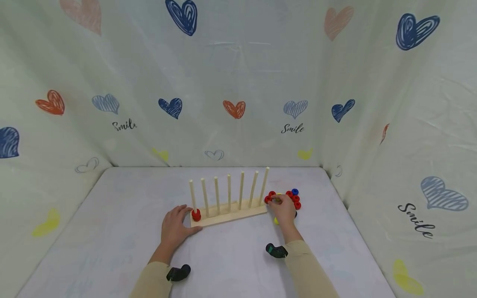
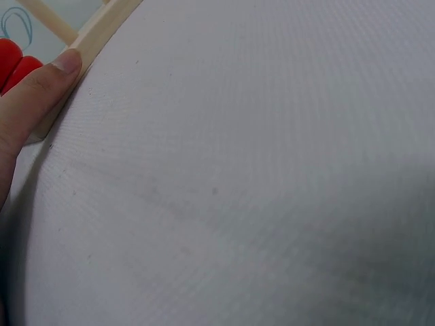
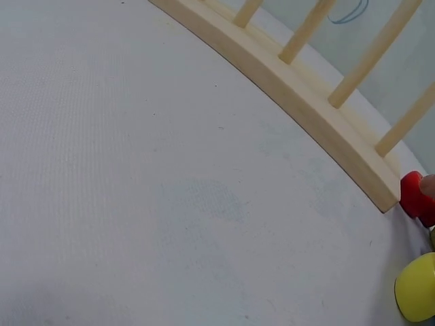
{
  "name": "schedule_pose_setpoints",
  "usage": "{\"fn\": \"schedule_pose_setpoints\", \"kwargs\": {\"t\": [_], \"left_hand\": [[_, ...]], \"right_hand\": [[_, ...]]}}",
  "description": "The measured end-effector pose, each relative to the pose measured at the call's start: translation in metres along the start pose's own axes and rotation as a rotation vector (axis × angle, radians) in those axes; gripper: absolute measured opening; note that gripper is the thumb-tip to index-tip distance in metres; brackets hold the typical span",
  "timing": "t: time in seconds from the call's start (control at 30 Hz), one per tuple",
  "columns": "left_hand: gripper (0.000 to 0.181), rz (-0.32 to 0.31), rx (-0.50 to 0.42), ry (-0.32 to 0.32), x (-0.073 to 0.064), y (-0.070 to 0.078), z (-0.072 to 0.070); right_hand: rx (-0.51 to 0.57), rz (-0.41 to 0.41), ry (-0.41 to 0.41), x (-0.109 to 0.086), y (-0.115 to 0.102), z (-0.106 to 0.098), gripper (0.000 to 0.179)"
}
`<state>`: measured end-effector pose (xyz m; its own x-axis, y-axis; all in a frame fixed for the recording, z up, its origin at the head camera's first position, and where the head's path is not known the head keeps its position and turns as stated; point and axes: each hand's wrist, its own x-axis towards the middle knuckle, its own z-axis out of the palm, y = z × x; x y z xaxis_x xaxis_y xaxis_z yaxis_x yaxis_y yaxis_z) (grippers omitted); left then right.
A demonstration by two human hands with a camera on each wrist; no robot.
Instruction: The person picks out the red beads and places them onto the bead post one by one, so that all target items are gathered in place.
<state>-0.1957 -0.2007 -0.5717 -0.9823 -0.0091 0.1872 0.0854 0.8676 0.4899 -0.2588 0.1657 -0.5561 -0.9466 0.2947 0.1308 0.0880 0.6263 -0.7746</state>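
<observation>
A wooden peg rack (image 1: 231, 216) with a row of upright pegs stands on the table. Red beads (image 1: 196, 215) are stacked on its leftmost peg. My left hand (image 1: 175, 227) grips the rack's left end, with the thumb (image 2: 41, 92) along the front edge and the other fingers behind. At the rack's right end, my right hand (image 1: 284, 209) reaches down among loose beads, fingers bent and a fingertip against a red bead (image 3: 412, 193). An olive-yellow bit shows between its thumb and fingers; I cannot tell whether they pinch it. A yellow bead (image 3: 416, 288) lies below that hand.
More red beads (image 1: 296, 198) and a blue bead (image 1: 295, 191) lie right of the right hand. A dark bead shows partly behind the wrist. The white-covered table (image 1: 126, 198) meets a heart-printed curtain (image 1: 208, 136) at the back. Black wrist devices (image 1: 179, 273) sit on both sleeves.
</observation>
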Motion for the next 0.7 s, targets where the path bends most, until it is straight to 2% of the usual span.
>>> {"fn": "schedule_pose_setpoints", "kwargs": {"t": [0.4,0.7], "left_hand": [[0.077,0.007,0.022,0.021,-0.001,0.0028,-0.0011],[0.078,-0.025,0.019,0.011,-0.0035,0.0038,-0.0021]], "right_hand": [[-0.064,-0.012,-0.003,-0.0017,-0.0079,-0.0003,0.019],[-0.066,-0.004,0.004,-0.0029,-0.0081,0.0005,0.02]]}}
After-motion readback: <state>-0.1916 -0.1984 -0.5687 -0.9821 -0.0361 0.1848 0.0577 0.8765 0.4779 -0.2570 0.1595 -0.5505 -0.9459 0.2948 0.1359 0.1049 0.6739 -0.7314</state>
